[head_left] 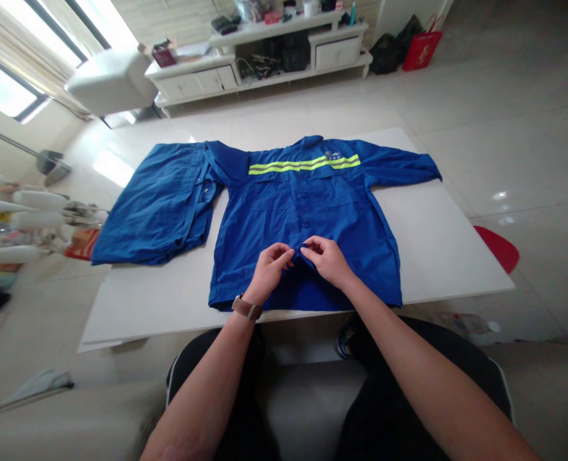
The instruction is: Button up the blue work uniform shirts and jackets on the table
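A blue work jacket [264, 218] with a yellow-and-grey reflective stripe [303, 165] lies front up on the table, its collar away from me. Its right-hand sleeve is stretched out across the tabletop. At the lower front placket, my left hand [275, 264] pinches one edge of the jacket between thumb and fingers. Close beside it, my right hand [326, 257] pinches the other edge, and the cloth there is lifted a little. Above the hands, buttons [305, 225] show along the placket. Whatever small part sits between my fingertips is hidden.
Folded blue cloth [149, 198], like trousers, lies on the left of the white table [451, 256]. A red stool seat [497, 248] shows at the right edge. Thread cones [38, 200] stand at left. A white cabinet [202, 82] and red bag [422, 50] are behind.
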The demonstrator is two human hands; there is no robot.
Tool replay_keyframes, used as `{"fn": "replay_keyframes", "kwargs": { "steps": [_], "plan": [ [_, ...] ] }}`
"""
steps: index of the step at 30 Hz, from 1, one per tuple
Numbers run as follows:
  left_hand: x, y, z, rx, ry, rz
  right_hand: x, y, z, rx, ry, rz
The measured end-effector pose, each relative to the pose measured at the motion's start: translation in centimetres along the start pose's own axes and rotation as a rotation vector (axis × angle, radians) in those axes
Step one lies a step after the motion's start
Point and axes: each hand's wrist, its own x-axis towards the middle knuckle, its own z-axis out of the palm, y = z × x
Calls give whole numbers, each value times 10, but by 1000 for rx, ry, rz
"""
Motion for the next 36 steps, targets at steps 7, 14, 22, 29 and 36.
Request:
{"fn": "replay_keyframes", "kwargs": {
  "steps": [7, 14, 22, 29, 36],
  "plan": [
    [0, -4, 3, -206, 31, -81, -1, -3, 0, 11, -47, 43],
    [-1, -3, 6, -232, 20, -94, 0, -5, 3, 142, -20, 86],
    [-1, -4, 3, -175, -34, -59, 0, -4, 5, 127, 31, 63],
    [-3, -1, 3, -76, -61, -26, -6, -5, 8, 37, 79, 0],
    [-4, 5, 1, -62, -118, 9, -10, -9, 10, 0, 120, -24]
  ]
}}
